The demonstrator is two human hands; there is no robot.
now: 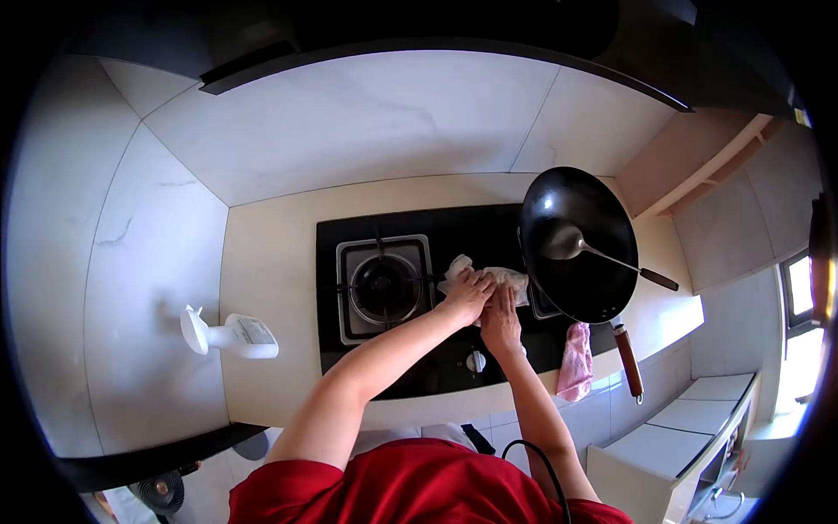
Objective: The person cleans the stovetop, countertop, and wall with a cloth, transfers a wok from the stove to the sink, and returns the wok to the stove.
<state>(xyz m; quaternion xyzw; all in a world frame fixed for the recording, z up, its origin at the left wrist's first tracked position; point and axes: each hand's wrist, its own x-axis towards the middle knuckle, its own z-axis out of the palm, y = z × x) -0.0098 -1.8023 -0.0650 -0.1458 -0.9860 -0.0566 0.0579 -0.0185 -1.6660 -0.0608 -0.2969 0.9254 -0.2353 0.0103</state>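
Observation:
Both hands are together on a crumpled white cloth [507, 276] at the middle of the black gas stove [471, 229]. My left hand [470, 295] presses on the cloth's left part, its fingers bent over it. Beside it, my right hand [500, 321] has its fingertips on the cloth's lower edge. Left of the hands is a burner [384, 288] with its square metal tray. A black wok [580, 253] covers most of the right burner, and a metal spatula [602, 253] rests in it. Below the hands is a stove knob [476, 361].
A white spray bottle [249, 337] is on the counter [271, 262] at the left. A pink cloth [575, 362] hangs over the counter's front edge below the wok. The wok's brown handle [628, 362] sticks out past that edge. A dark range hood [436, 44] spans the top.

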